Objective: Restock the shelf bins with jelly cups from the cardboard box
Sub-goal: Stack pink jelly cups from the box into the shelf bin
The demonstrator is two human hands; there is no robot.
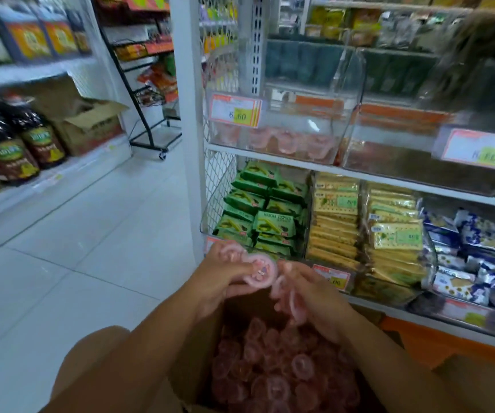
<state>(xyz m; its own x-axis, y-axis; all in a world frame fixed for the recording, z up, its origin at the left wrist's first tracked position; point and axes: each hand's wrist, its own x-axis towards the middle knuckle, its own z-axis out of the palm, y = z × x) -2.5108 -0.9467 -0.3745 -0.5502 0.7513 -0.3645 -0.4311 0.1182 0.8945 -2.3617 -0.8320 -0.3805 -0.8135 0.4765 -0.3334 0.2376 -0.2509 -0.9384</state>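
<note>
stock view as it reaches my screen, biggest first;

tiled floor: pale, filling the aisle on the left;

shelving unit: white boards, taking the right half of the view;

facing shelf: far left, blurred, carrying dark bottles and a second carton with its flaps up;

cardboard box: bottom centre, open, directly under both forearms;

jelly cups: pink, heaped loose inside that box;

left bin: clear plastic, on the upper board, with a row of pink cups along its bottom at the front;

right bin: clear, just beside it on the right; contents lost in blur, i cannot tell what it holds;

snack stock on the board below the bins: green packets, yellow cracker packs, blue packets, side by side;

wire rack: black, on castors, further down the aisle;

left hand: above the box's far end, fingers curled round a few jelly cups, one turned with its round face toward me;

right hand: just beside the left, fingers closed over a bunch of cups that hang beneath the palm; motion blur, so i cannot count them;

price tags: one on each bin front, orange-edged with a yellow patch
</note>
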